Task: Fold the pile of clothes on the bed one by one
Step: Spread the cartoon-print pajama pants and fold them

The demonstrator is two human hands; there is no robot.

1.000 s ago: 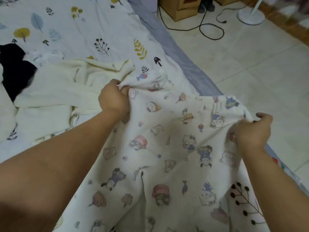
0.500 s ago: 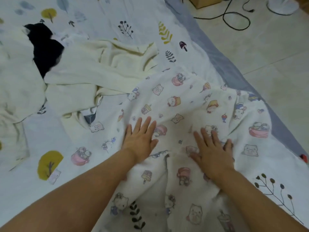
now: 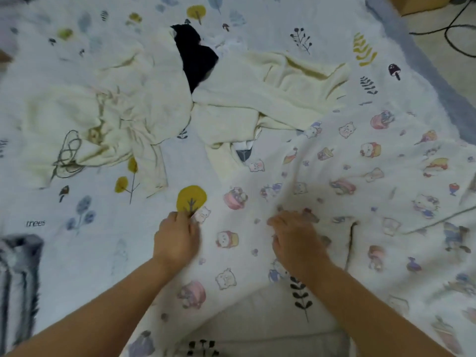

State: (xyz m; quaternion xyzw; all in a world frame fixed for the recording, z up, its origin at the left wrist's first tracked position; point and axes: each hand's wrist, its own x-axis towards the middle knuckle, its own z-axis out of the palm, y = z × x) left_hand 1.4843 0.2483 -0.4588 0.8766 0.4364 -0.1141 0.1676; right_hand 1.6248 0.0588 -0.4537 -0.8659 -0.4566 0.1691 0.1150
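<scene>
A white garment with small cartoon prints [image 3: 334, 176] lies spread on the bed, reaching from the middle to the right edge. My left hand [image 3: 176, 238] sits at the garment's left edge with fingers curled on the cloth. My right hand [image 3: 293, 237] lies on the middle of the garment, fingers bent into the fabric. Further back lie two cream garments [image 3: 270, 94] [image 3: 108, 119] and a black one [image 3: 197, 56] between them.
The bed sheet [image 3: 77, 228] is white with leaf and tree prints. A grey striped cloth [image 3: 18, 279] lies at the left edge. The bed's grey border [image 3: 422, 68] runs along the back right, with floor and a black cable [image 3: 453, 29] beyond.
The garment went from held up by its waistband to lying on the bed. Both hands then slid left across it, from flat palms to curled fingers.
</scene>
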